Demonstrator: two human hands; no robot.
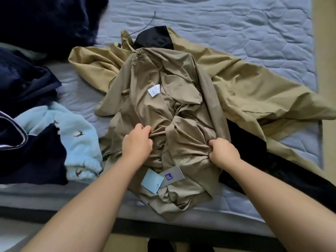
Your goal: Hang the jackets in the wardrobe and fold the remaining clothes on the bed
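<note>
A crumpled taupe garment (163,99) lies in the middle of the bed, with a white care label showing and paper tags (160,179) at its near end. My left hand (136,142) grips a bunch of its fabric near the middle. My right hand (223,151) pinches a fold at its right edge. Under it spreads a tan jacket (254,88) with black panels, reaching to the bed's right side.
The bed (236,19) has a light blue quilted cover. At the left lie dark navy clothes (27,84) and a pale blue fleece piece with bird prints (72,128). The bed's near edge (72,202) runs across below my arms.
</note>
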